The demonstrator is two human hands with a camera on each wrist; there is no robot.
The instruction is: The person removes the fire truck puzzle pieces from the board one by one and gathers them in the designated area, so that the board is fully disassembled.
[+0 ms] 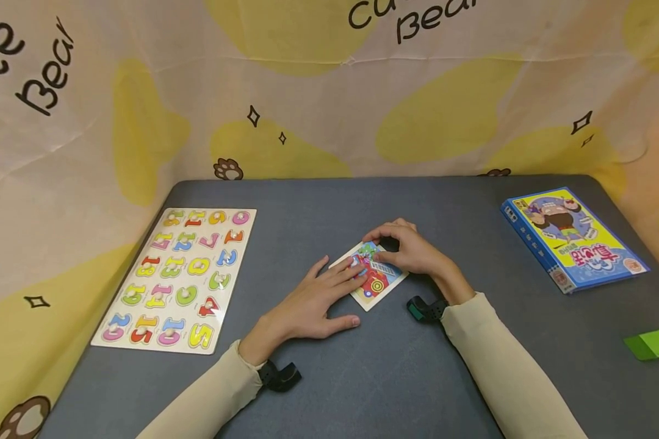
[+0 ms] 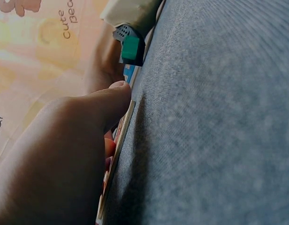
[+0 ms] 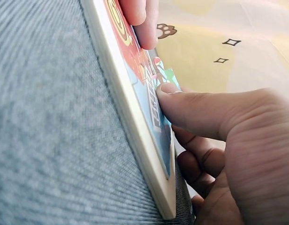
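Note:
A small jigsaw board (image 1: 393,286) with a red and blue picture lies at an angle mid-table. My left hand (image 1: 310,305) rests its straight, spread fingers on the board's left part, thumb out to the side over the table. At the far edge, my right hand (image 1: 414,251) pinches a green and light-blue jigsaw piece (image 3: 169,75) between thumb and fingers. That piece stands tilted up from the picture in the right wrist view. Seen from the left wrist, the board's edge (image 2: 117,154) shows beside my left hand, which hides most of the picture.
On the left lies a white number puzzle board (image 1: 189,274) with colourful knobbed numbers. A blue and yellow box (image 1: 573,238) sits at the right, with a green block (image 1: 656,343) nearer the table's right edge. A patterned cloth (image 1: 307,91) hangs behind the grey table.

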